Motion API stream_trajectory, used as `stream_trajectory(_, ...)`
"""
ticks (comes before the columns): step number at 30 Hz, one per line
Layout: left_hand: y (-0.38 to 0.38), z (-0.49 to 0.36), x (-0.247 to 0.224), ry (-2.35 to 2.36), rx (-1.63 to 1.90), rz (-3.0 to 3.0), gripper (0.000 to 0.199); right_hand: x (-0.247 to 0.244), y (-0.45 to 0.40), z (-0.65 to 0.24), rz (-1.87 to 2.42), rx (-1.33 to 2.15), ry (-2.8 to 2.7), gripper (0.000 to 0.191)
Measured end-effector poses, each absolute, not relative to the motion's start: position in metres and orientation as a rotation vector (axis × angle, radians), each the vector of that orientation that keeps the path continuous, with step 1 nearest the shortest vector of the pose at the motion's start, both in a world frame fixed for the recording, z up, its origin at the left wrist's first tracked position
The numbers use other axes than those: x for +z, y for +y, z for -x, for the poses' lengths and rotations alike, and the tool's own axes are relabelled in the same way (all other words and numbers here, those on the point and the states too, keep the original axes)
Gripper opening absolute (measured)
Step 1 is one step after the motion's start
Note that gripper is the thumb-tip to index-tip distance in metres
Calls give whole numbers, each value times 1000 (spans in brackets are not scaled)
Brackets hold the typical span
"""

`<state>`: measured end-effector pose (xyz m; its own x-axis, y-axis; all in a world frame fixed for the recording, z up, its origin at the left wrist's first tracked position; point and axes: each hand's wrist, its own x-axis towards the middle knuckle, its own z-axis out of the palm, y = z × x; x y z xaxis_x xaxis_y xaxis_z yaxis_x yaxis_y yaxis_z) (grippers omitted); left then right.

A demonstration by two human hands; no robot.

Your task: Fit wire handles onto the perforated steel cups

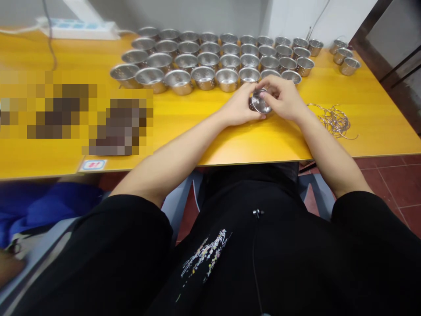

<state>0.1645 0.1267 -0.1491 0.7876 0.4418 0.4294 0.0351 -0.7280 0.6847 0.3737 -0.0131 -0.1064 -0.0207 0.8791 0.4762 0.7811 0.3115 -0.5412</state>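
A small shiny metal cup [261, 103] is held just above the yellow table [184, 131], its opening tilted toward me. My left hand [239, 104] wraps round the cup's left side, with the thumb low near its front. My right hand [284, 97] is curled over the cup's upper right, thumb at the rim and inside edge. Whether the right fingers also pinch something small cannot be made out. To the right of my right hand lies a loose tangle of thin metal wires [335, 122].
Rows of perforated metal cups [204, 78] stand behind my hands. Several more cups [350, 66] are at the back right corner. A white power strip [79, 30] lies back left, blurred-out items [118, 127] nearer. A person in blue [55, 206] sits at the left.
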Motion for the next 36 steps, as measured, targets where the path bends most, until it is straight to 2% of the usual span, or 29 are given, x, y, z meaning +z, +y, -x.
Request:
stream_trajectory(8, 128, -166, -152, 328, 783, -2268, 98, -105, -12, -372, 1482, 158, -1796, 36)
stream_trajectory(29, 113, -164, -135, 416, 608, -2120, 82, -82, -14, -359, 1665, 85, -1857, 3)
stream_trajectory(36, 113, -162, -126, 452, 511, -2151, 76, -67, -19, -351, 1695, 121, -1900, 11)
